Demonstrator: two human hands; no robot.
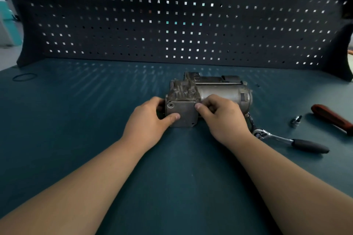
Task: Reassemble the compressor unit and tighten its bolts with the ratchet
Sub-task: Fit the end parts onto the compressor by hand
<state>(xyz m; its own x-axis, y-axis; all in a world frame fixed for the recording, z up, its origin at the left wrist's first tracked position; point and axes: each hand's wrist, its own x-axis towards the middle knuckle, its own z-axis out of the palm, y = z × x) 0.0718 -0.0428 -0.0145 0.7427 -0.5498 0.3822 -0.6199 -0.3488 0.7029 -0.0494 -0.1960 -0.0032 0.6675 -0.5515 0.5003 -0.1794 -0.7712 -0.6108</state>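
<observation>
The compressor (219,93) hides the left hand's (149,120) fingers (157,102); the red-handled tool (332,118) runs off-frame.

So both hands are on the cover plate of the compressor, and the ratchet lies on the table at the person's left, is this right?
The side is wrong: the head view shows the ratchet on the table at the person's right. The left hand and the right hand are both on the cover plate of the compressor.

Forearms bare, reaching in from the table's (76,120) near edge, converging mid-table. Left hand (150,118): thumb flat on compressor (225,91) front, fingers wrapped round its left side. Right hand (223,118): fingers curled against it, thumb tip pressing the front's upper right corner.
</observation>
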